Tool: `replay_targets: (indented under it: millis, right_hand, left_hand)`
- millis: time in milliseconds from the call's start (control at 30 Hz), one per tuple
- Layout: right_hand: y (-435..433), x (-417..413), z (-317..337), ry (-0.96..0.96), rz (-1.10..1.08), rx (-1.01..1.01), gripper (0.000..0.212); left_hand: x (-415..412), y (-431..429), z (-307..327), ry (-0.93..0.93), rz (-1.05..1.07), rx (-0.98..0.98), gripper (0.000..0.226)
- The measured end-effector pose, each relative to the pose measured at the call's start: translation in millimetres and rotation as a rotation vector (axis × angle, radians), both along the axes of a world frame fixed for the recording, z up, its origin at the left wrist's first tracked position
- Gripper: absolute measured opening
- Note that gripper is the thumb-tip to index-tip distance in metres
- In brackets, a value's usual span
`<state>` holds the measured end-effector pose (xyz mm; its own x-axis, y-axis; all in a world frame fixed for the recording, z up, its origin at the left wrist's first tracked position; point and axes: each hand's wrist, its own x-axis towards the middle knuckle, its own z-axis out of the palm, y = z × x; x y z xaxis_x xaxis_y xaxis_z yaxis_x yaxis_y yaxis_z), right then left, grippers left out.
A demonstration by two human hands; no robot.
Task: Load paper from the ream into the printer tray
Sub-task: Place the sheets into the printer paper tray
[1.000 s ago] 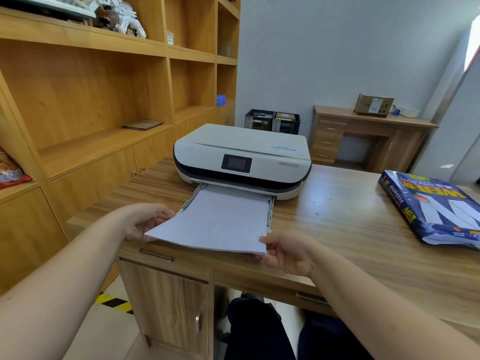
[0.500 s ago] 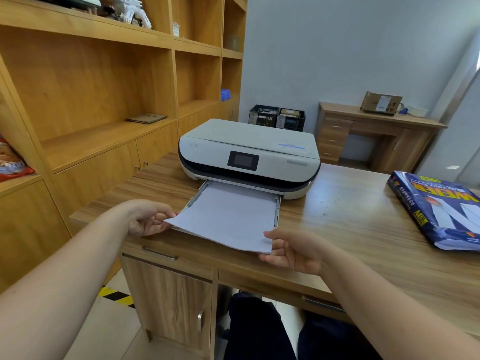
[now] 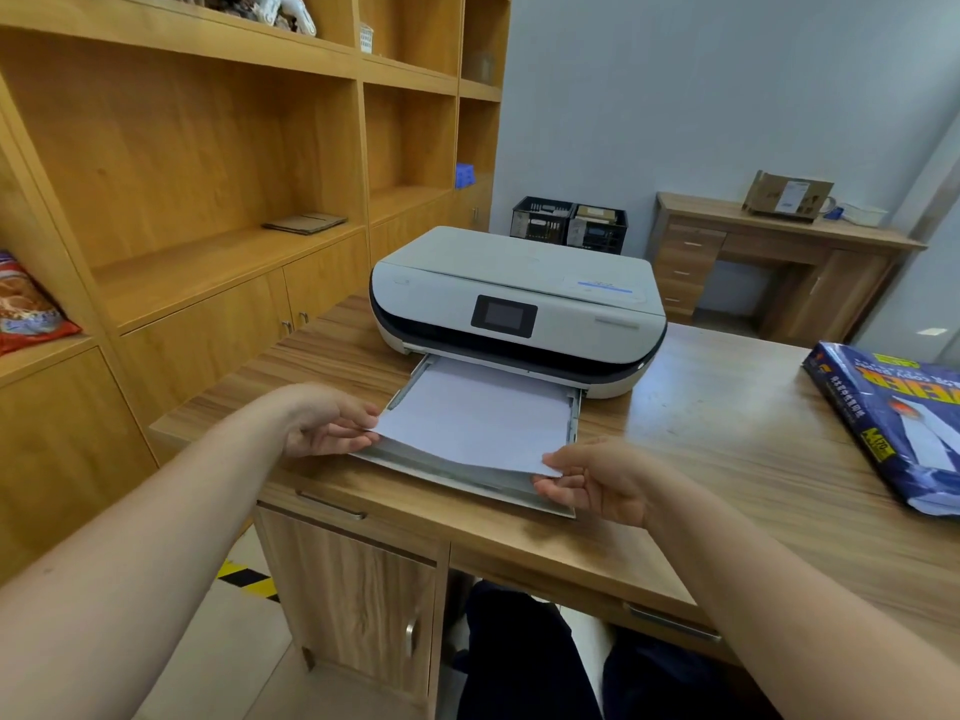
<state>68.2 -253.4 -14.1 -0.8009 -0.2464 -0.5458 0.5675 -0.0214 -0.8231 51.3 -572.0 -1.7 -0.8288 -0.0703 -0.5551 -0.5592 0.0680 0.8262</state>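
Hands, two: my left hand [image 3: 324,422] and right hand [image 3: 592,480] each pinch a near corner of one white paper stack [image 3: 478,418]. One printer [image 3: 517,304], one tray [image 3: 467,475], one blue ream [image 3: 898,418] at the desk's [image 3: 727,423] right edge. Stack has slid deeper since before, flat, lying in the tray.

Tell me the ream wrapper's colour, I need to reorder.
Dark blue wrapper with yellow and red print, head view.

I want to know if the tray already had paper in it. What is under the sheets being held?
Under the sheets lies the pulled-out tray, its rails and front lip showing. Both hands, left and right, pinch the near corners. The tray floor is covered, so older paper cannot be ruled out.
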Motion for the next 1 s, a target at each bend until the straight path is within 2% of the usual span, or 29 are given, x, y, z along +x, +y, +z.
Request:
replay_targets:
  millis: [133,333,500,633,833,933,1000]
  right_hand:
    - [-1.9,-6.0,5.9,0.033,-0.013,0.014,0.019]
    - [11.8,-8.4,13.0,0.055,0.16,0.139,0.016]
    - [12.3,-11.8,11.2,0.075,0.164,0.16,0.014]
    - [16.1,-13.9,11.0,0.088,0.21,0.221,0.017]
    - [28.3,-15.6,13.8,0.166,0.276,0.362,0.025]
    - [37.1,-19.5,16.7,0.211,0.195,0.395,0.021]
    - [43.2,-24.6,16.2,0.251,0.077,0.362,0.02]
  left_hand:
    - [-8.4,4.2,-3.6,0.038,0.012,-0.046,0.028]
    - [-13.9,12.6,-2.7,0.073,0.05,-0.058,0.03]
    - [-12.6,16.3,-1.5,0.08,0.055,-0.08,0.029]
    - [-11.5,11.7,3.2,0.045,0.015,-0.108,0.02]
    - [-8.2,0.7,15.7,-0.085,-0.12,-0.231,0.021]
    - [-9.1,-2.4,16.6,-0.053,-0.151,-0.394,0.019]
    - [-13.0,-3.9,10.8,0.035,-0.082,-0.443,0.015]
